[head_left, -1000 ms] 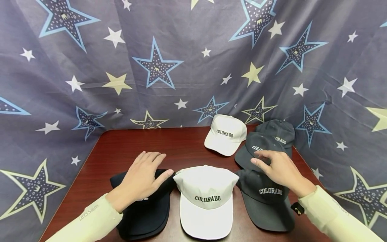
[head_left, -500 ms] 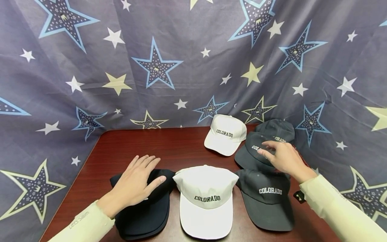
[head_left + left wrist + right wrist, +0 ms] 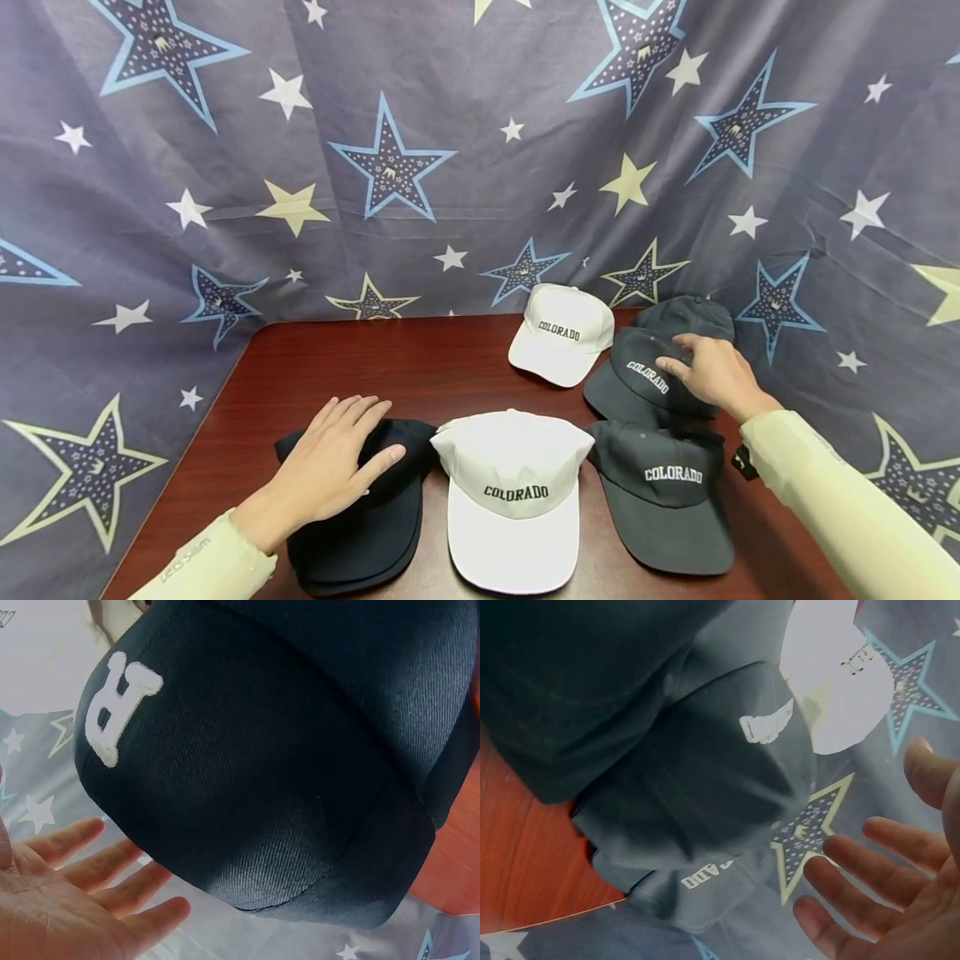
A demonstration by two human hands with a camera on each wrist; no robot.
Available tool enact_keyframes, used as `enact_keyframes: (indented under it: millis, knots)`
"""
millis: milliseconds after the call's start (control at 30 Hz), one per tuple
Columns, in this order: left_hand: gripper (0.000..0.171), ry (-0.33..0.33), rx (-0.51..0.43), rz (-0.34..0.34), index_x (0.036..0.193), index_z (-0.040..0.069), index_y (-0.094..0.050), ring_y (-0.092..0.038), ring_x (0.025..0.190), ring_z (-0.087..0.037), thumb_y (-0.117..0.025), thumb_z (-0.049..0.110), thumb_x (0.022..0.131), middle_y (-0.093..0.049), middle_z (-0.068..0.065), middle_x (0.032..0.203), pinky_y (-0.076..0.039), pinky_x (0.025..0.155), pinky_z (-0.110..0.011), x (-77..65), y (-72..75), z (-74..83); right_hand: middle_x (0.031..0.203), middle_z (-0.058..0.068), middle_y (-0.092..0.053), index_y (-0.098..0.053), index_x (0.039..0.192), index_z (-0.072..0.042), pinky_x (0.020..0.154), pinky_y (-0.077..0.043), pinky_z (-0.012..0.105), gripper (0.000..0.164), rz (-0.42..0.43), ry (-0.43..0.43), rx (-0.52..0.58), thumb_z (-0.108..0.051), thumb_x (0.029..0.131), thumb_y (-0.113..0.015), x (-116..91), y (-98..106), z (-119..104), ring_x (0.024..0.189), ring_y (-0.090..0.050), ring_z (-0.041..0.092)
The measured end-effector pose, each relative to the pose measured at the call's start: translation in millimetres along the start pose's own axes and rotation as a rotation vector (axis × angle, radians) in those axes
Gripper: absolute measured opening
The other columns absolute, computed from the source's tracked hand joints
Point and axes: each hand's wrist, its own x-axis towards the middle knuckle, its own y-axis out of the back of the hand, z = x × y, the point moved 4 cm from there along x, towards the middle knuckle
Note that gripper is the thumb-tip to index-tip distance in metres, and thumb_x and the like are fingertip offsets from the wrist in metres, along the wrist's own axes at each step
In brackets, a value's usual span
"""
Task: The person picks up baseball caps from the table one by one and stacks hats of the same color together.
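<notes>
In the head view my left hand (image 3: 322, 467) hovers over a black baseball cap (image 3: 360, 542) at the front left, fingers stretched out and holding nothing. The left wrist view has that cap large, with a white letter (image 3: 120, 709) on its front and the fingers below it. My right hand (image 3: 716, 375), fingers loosely bent and grasping nothing, overlaps a dark grey COLORADO cap (image 3: 633, 358) in the head view. The right wrist view places the hand (image 3: 892, 892) apart from the stacked grey caps (image 3: 697, 772). Another grey cap (image 3: 660, 525) sits in front.
A white COLORADO cap (image 3: 513, 533) lies at the front middle, between the black and grey ones. Farther back are a second white cap (image 3: 562, 333) and a grey cap (image 3: 697, 312). A star-patterned cloth (image 3: 450, 208) hangs behind the red-brown table (image 3: 360, 358).
My right hand has shifted right and slightly away, uncovering the lettering on the middle grey cap. My left hand has drifted left and a little nearer. The caps stay in place.
</notes>
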Motion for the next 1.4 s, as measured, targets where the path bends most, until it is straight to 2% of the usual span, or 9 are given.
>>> enact_keyframes:
  millis: [367,733,933,1100,1200,1400]
  knots:
    - [0.075,-0.007,0.003,0.003,0.148,0.006,-0.053,-0.043,0.141,-0.040,-0.051,0.064,0.100,-0.053,-0.018,0.148,-0.021,0.122,-0.062,0.8,2.5,1.8,0.131,0.037,-0.057,-0.053,0.143,0.005,0.087,-0.049,0.069,0.072,-0.062,-0.068,-0.059,-0.049,0.097,-0.068,17,-13,23,0.114,-0.057,0.058]
    - [0.075,-0.002,0.006,-0.006,0.149,0.007,-0.053,-0.043,0.141,-0.040,-0.050,0.064,0.101,-0.052,-0.017,0.149,-0.020,0.122,-0.061,0.6,0.0,2.5,0.137,0.043,-0.048,-0.041,0.150,0.009,0.090,-0.047,0.071,0.079,-0.162,-0.092,-0.108,-0.048,0.100,-0.064,26,-34,38,0.120,-0.051,0.061]
    - [0.074,-0.005,0.009,-0.002,0.148,0.007,-0.053,-0.043,0.141,-0.040,-0.051,0.064,0.101,-0.052,-0.017,0.148,-0.021,0.122,-0.061,0.7,0.1,2.7,0.135,0.040,-0.052,-0.052,0.144,0.007,0.089,-0.047,0.071,0.068,-0.121,-0.067,-0.123,-0.040,0.098,-0.069,27,-38,40,0.116,-0.054,0.060]
    - [0.075,-0.006,0.010,0.000,0.148,0.006,-0.053,-0.043,0.141,-0.040,-0.051,0.064,0.100,-0.053,-0.017,0.148,-0.021,0.122,-0.061,0.8,0.2,2.8,0.121,0.038,-0.062,-0.066,0.129,0.004,0.079,-0.052,0.067,0.048,-0.058,-0.047,-0.119,-0.030,0.096,-0.072,27,-37,37,0.101,-0.063,0.057]
    - [0.075,-0.006,0.008,0.002,0.148,0.006,-0.054,-0.044,0.141,-0.040,-0.050,0.064,0.100,-0.053,-0.017,0.148,-0.021,0.122,-0.061,1.0,0.0,2.6,0.114,0.037,-0.065,-0.071,0.123,0.002,0.074,-0.053,0.065,0.038,-0.033,-0.051,-0.108,-0.024,0.096,-0.072,27,-37,36,0.094,-0.065,0.055]
    - [0.075,-0.001,0.004,0.000,0.148,0.006,-0.053,-0.044,0.141,-0.039,-0.050,0.065,0.100,-0.053,-0.017,0.148,-0.020,0.122,-0.061,0.6,-1.2,1.9,0.112,0.033,-0.068,-0.076,0.117,-0.002,0.075,-0.053,0.067,0.028,0.027,-0.077,-0.071,-0.019,0.095,-0.072,25,-37,37,0.093,-0.066,0.054]
